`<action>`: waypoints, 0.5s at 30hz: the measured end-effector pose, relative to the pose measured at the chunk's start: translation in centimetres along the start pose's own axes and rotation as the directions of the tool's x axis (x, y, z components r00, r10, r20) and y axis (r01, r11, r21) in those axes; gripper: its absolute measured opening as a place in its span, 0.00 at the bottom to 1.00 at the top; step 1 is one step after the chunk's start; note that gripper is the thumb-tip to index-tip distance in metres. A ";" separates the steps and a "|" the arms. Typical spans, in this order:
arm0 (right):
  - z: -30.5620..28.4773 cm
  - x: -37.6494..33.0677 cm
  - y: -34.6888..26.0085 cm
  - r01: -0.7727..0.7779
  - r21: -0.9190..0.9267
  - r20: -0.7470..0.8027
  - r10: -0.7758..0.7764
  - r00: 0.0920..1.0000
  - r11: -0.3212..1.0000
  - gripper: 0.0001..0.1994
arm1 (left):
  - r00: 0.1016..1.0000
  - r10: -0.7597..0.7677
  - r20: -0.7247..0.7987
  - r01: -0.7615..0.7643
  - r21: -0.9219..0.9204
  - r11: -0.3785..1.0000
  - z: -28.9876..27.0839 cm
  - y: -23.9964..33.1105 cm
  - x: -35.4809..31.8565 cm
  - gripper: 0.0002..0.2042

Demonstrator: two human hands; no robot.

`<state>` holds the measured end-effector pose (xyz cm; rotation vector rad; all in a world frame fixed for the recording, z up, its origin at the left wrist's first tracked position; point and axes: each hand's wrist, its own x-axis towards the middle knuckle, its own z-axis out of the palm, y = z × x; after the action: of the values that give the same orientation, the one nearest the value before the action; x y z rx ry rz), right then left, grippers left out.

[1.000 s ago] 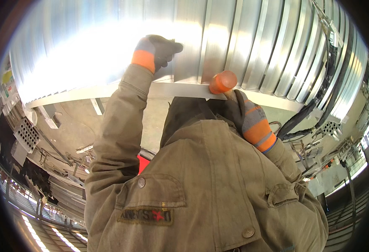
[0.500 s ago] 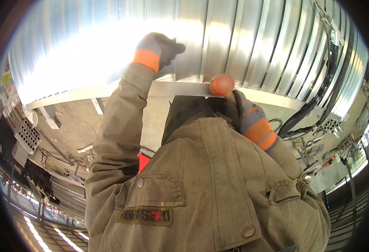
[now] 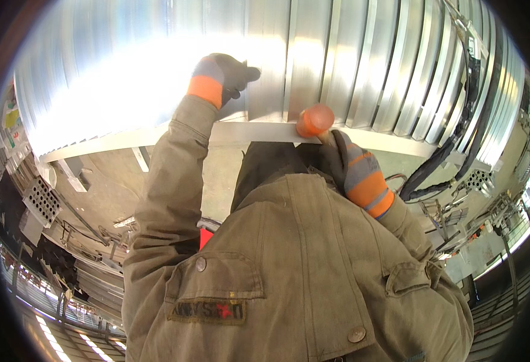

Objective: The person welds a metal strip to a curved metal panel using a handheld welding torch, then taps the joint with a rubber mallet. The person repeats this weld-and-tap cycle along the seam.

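My right hand (image 3: 361, 172), in a grey and orange glove, is closed round the short visible part of a mallet's handle. The mallet (image 3: 316, 120) has a rounded orange-red head, raised at the near edge of a bed of shiny metal slats (image 3: 349, 66). Over the slats, farther left, is my left hand (image 3: 226, 78) in a matching glove with dark fingers. Its fingers are curled, with one dark tip sticking out to the right. Whether it pinches a slat edge or something small is hidden. Strong glare washes out the slats on the left.
A pale metal rail (image 3: 253, 131) runs along the near edge of the slats. Black cables (image 3: 440, 166) hang over the right side. A perforated metal block (image 3: 41, 201) stands at the left, and something red (image 3: 205, 238) shows beside my left elbow.
My left hand has shifted slightly left and nearer to me. The mallet head has moved a little left and its handle shows slightly more; my right hand keeps its hold.
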<state>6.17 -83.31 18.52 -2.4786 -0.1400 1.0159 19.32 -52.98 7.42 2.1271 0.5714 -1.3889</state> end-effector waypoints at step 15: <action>-2.1 -0.4 0.8 0.086 0.297 -0.165 -0.038 0.986 0.951 0.18 | 1.000 0.023 -0.019 -0.026 -0.221 0.975 3.0 7.1 -1.6 0.29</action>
<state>7.24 -84.92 19.70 -2.2453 -0.0095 0.7481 20.92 -60.45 9.29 1.9625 0.6711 -1.2336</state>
